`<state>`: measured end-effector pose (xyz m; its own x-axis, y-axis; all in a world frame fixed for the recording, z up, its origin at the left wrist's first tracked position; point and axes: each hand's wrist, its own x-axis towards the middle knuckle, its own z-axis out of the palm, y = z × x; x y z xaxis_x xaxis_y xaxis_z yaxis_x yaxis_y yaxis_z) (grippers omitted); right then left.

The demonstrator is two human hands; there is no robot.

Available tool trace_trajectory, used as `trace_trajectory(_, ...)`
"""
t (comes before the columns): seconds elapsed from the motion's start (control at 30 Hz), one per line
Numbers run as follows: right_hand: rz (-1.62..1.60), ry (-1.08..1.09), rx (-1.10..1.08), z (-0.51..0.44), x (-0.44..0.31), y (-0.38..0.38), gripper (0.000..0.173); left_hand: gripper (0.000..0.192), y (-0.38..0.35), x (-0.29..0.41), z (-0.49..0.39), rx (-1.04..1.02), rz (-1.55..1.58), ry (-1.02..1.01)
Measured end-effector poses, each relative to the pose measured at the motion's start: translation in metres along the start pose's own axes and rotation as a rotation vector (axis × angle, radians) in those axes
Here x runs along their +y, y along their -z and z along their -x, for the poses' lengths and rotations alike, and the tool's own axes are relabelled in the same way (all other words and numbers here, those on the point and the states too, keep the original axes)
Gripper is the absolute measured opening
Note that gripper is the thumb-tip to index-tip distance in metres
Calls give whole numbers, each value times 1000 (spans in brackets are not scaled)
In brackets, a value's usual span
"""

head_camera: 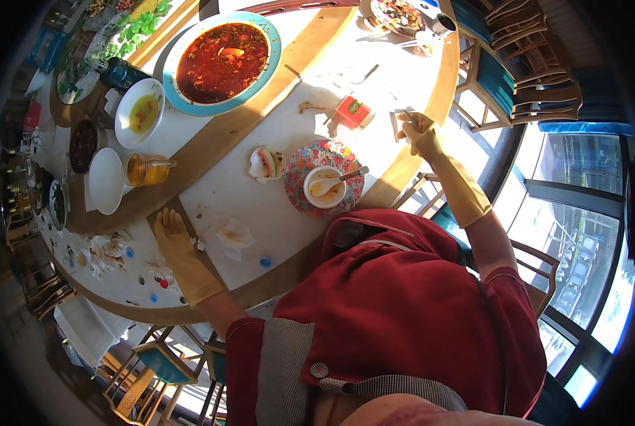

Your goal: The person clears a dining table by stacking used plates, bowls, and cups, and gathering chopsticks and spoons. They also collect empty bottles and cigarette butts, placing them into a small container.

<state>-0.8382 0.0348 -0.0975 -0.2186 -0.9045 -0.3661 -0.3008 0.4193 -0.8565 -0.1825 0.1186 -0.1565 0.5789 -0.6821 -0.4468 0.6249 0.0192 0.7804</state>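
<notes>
My left hand (182, 250), in a yellow rubber glove, lies on the table with its fingers extended and nothing gripped, beside crumpled tissue bits (197, 244). My right hand (423, 136), gloved alike, is at the right, closed around a thin utensil (409, 118) whose kind glare hides. Left of that hand stands a red box (353, 112). Between the hands is a floral plate (298, 178) bearing a small white bowl (309, 198) with a white spoon (325, 185) in it. A melon rind (267, 163) rests on tissue to its left.
A large blue-rimmed bowl of red soup (221, 63), a white bowl of yellow broth (143, 114), a glass pitcher (146, 169) and a green bottle (120, 73) stand beyond. A used napkin (235, 234), blue caps (265, 262) and scraps lie nearer. Chairs (492, 72) surround the table.
</notes>
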Motion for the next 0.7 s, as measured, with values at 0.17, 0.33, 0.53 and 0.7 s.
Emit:
trace_trajectory(0.17, 328, 327, 25, -145, 3, -36, 39, 39, 25, -63, 148, 143, -70, 97)
trace_trajectory(0.33, 639, 282, -85, -206, -28, -56, 48, 38, -49, -100, 252, 346, -219, 17)
trace_trajectory(0.53, 593, 139, -259, -229, -33, -42, 50, 36, -238, -134, 302, 192, -556, -114)
trace_trajectory(0.7, 619, 367, -345, -215, -35, -42, 47, 58, -353, -199, 297, -191, -1091, -21)
